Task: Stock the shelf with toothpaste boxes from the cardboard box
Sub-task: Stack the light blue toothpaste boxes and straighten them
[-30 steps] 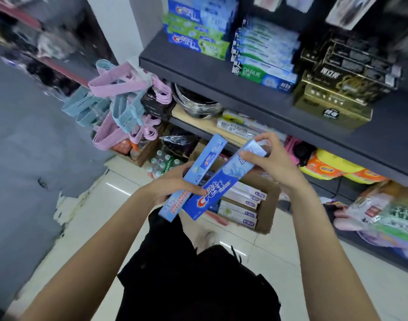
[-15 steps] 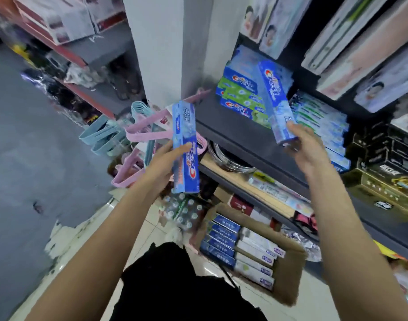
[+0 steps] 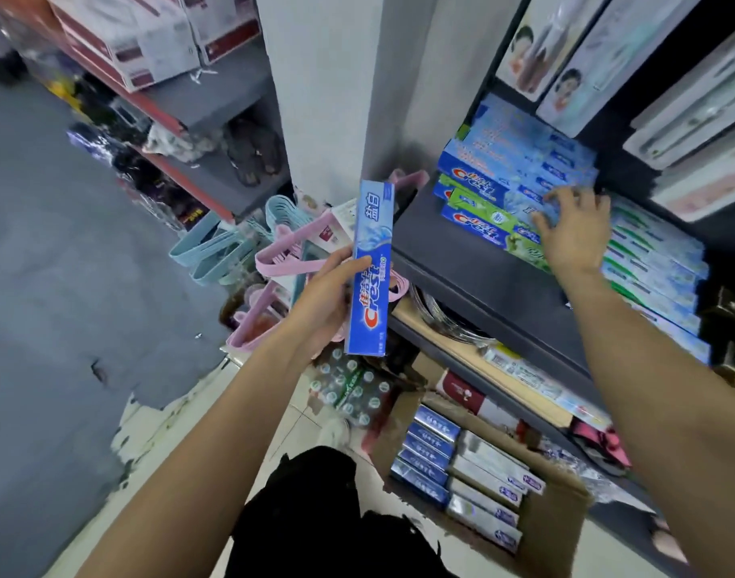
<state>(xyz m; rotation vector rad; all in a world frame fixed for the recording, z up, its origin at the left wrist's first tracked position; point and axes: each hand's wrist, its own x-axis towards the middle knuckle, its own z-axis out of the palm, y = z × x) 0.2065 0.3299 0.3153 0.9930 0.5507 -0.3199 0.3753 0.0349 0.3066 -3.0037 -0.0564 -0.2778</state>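
Observation:
My left hand grips a blue Crest toothpaste box, held upright in front of the dark grey shelf's left end. My right hand rests with spread fingers against the right end of a stack of blue and green Crest boxes on that shelf; nothing is held in it. Down on the floor, the open cardboard box holds rows of blue and silver toothpaste boxes.
Light blue-green toothpaste boxes are stacked to the right of my right hand. Pink and blue hangers hang left of the shelf by a white pillar. A pack of bottles sits on the floor. Lower shelves hold metal bowls and packets.
My right hand has set its Crest box onto the shelf stack and now presses against the stack. My left hand has stayed raised with its box.

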